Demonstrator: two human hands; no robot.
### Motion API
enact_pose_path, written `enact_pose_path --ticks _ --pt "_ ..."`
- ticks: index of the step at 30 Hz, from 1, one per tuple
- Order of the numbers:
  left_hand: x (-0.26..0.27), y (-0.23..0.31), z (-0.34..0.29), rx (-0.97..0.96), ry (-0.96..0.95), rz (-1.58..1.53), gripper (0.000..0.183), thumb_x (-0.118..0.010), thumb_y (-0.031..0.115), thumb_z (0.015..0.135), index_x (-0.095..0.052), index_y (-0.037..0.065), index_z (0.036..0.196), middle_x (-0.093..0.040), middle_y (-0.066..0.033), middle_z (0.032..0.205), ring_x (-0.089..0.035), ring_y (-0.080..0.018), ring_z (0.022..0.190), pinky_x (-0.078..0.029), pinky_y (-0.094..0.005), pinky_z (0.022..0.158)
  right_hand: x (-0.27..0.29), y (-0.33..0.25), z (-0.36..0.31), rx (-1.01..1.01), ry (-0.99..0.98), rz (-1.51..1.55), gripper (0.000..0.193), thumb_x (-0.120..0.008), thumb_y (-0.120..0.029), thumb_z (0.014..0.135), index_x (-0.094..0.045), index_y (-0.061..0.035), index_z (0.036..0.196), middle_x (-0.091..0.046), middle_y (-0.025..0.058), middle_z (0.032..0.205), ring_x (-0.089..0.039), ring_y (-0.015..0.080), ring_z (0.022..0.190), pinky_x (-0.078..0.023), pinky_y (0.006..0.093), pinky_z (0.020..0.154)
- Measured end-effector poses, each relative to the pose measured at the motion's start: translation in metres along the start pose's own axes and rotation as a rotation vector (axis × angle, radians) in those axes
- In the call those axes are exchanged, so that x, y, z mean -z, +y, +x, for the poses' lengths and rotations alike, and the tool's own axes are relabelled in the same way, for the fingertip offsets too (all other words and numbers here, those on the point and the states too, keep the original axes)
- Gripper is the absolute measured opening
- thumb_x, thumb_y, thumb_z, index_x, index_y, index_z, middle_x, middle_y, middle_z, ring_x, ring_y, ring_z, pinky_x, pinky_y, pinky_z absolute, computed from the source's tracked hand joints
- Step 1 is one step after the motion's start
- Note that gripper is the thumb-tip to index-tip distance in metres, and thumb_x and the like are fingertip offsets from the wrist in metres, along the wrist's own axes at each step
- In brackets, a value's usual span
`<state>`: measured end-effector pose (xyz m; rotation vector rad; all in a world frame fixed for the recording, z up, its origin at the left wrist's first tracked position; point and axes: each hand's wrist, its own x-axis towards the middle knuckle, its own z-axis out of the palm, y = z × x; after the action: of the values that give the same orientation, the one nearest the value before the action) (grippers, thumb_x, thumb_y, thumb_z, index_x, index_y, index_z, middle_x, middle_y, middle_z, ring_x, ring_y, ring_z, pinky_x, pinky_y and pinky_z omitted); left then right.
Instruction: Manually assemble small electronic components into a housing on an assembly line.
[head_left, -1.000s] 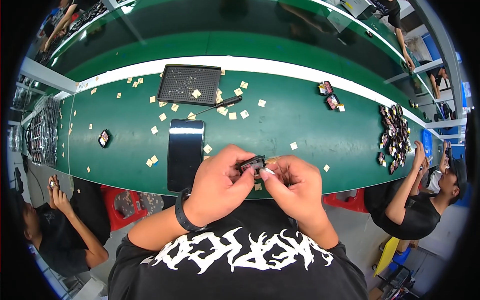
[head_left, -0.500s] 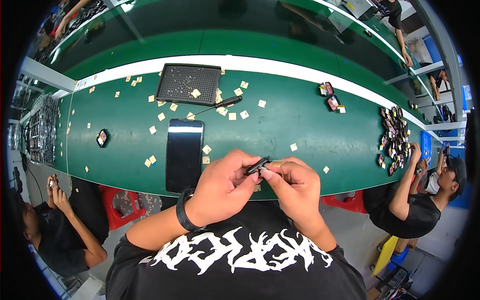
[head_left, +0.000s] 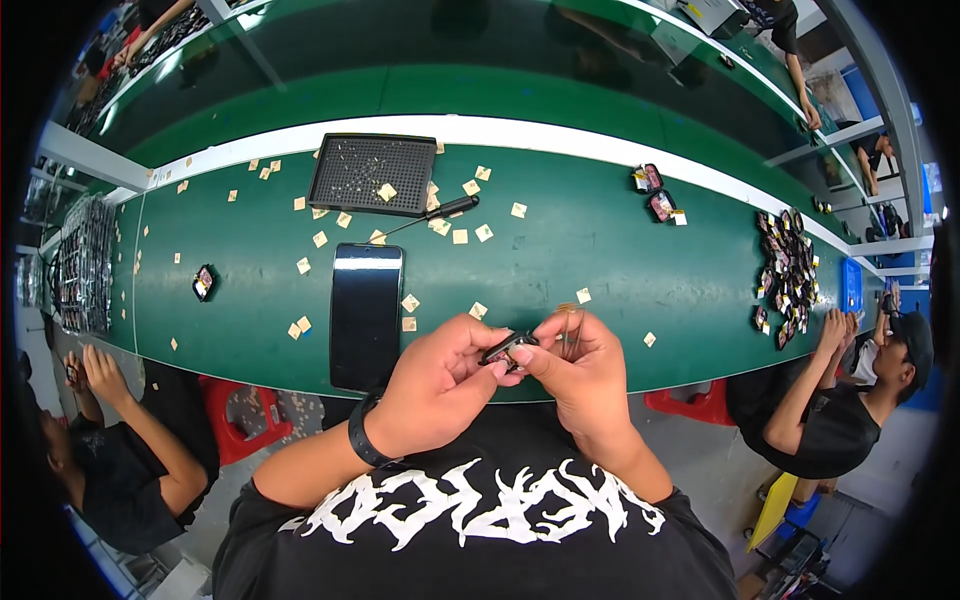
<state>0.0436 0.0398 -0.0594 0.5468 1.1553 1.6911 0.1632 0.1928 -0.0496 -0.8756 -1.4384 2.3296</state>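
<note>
Just past the table's near edge, my left hand grips a small black-framed part, thumb and index finger closed on its left side. Something pinkish shows inside the frame. My right hand pinches the same part from the right. A thin brownish, partly see-through strip sticks up among my right fingers; how it is held I cannot make out. To the left of my hands lies a dark phone-like slab. A small tan square rests beyond my left fingers.
A black perforated tray sits at the back, a black-handled thin tool beside it. Tan squares are scattered about. Similar black parts pile up at the right; one lies left. Co-workers sit on both sides.
My right fingers have moved over the part's top, and the brownish strip now stands more upright. The part is tilted, showing its pinkish inside. A tan square beyond my left hand has come into view.
</note>
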Motion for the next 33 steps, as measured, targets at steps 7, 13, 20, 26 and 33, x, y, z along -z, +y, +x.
enact_pose_path --ticks 7,13,20,26,33 --pt "0.005 0.005 -0.001 0.056 0.009 -0.009 0.027 -0.057 -0.007 0.103 -0.054 -0.006 0.130 -0.067 -0.0180 0.127 -0.071 -0.0190 0.110 -0.060 -0.0326 0.095 -0.008 -0.009 0.001 -0.129 -0.044 -0.032 0.016 -0.076 -0.002 0.096 -0.062 -0.0001 0.104 -0.069 0.0056 0.090 -0.070 0.0074 0.078 -0.054 0.0197 0.063" --pt "0.009 0.020 -0.007 0.112 0.077 0.137 0.030 -0.062 -0.001 0.103 -0.056 -0.008 0.132 -0.071 -0.0156 0.118 -0.074 -0.0177 0.098 -0.062 -0.0294 0.085 -0.013 -0.008 -0.004 -0.191 -0.089 -0.095 0.014 -0.073 -0.011 0.101 -0.064 -0.0027 0.106 -0.067 -0.0001 0.087 -0.054 0.0024 0.063 -0.037 0.0188 0.053" --pt "0.019 0.040 -0.013 0.226 0.112 0.108 0.028 -0.063 0.000 0.103 -0.060 -0.010 0.129 -0.072 -0.0143 0.112 -0.075 -0.0172 0.092 -0.063 -0.0278 0.079 -0.016 -0.015 -0.011 -0.182 -0.162 -0.088 0.018 -0.066 -0.017 0.106 -0.066 -0.0003 0.114 -0.065 -0.0003 0.092 -0.051 0.0046 0.070 -0.042 0.0216 0.062" --pt "0.032 0.059 -0.026 0.158 0.087 -0.065 0.038 -0.059 -0.005 0.102 -0.056 -0.010 0.139 -0.072 -0.0149 0.115 -0.076 -0.0200 0.097 -0.062 -0.0287 0.084 -0.018 -0.018 -0.020 -0.046 -0.135 -0.299 0.026 -0.058 -0.021 0.110 -0.068 0.0018 0.116 -0.066 0.0013 0.092 -0.051 0.0065 0.071 -0.043 0.0229 0.066" --pt "0.045 0.076 -0.039 0.095 -0.025 0.023 0.048 -0.052 -0.010 0.098 -0.053 -0.010 0.146 -0.071 -0.0172 0.116 -0.076 -0.0218 0.102 -0.059 -0.0291 0.090 -0.016 -0.014 -0.027 0.057 -0.117 -0.378 0.028 -0.057 -0.020 0.109 -0.073 0.0030 0.109 -0.064 0.0030 0.081 -0.052 0.0083 0.067 -0.044 0.0249 0.063"
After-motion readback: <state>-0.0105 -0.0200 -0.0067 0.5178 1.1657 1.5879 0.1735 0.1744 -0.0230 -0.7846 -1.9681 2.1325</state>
